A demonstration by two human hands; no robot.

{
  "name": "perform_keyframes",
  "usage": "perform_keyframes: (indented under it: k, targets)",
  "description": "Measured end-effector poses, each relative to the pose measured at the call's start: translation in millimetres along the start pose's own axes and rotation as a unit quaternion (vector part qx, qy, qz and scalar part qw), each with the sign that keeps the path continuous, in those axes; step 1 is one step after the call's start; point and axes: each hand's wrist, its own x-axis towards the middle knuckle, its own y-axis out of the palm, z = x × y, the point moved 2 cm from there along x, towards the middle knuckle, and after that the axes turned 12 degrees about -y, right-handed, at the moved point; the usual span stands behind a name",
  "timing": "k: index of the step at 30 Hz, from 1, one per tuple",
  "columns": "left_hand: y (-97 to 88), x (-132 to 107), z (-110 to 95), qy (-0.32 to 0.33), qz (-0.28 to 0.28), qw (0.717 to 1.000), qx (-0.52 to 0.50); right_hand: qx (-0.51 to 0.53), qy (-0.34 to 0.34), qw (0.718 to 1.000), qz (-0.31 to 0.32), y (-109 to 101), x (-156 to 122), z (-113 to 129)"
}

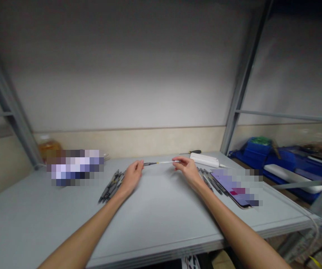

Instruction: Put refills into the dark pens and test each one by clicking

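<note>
My left hand [133, 173] is closed on a slim dark pen [150, 164], whose tip points right and has a yellowish band. Between the fingertips of my right hand [187, 167] is a thin whitish pen refill [165, 162]. Pen and refill lie in one line above the table; whether they are joined or only touching I cannot tell. Beside my left wrist is a pile of dark pens [112, 186]. More dark pens [212, 181] lie in a row by my right forearm, partly hidden behind it.
A phone [228, 186] with a lit screen, partly pixelated, lies right on the grey table [161, 220]. Behind my right hand are a white power strip [205, 160] and a screwdriver [195, 152]. A pixelated object [76, 167] stands left. Blue bins [257, 149] fill the neighbouring bench.
</note>
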Motion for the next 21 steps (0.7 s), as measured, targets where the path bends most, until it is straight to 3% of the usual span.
perform_keyframes:
  k: [7,13,18,21]
  targets:
    - [7.8,-7.9,-4.3,0.016,0.052,0.998,-0.018,-0.042,-0.021,0.996,0.077,9.0,-6.5,6.0]
    - [5.6,-8.2,-4.2,0.044,0.090,0.992,-0.075,-0.066,0.004,0.990,0.126,9.2,-8.4,1.9]
    - [6.0,-9.1,-7.0,0.023,0.094,0.987,-0.128,-0.103,0.068,0.979,0.165,11.9,-10.7,-5.7]
    - [5.8,-7.2,-6.4,0.004,0.078,0.985,-0.157,-0.088,0.060,0.983,0.150,10.5,-8.1,-4.5]
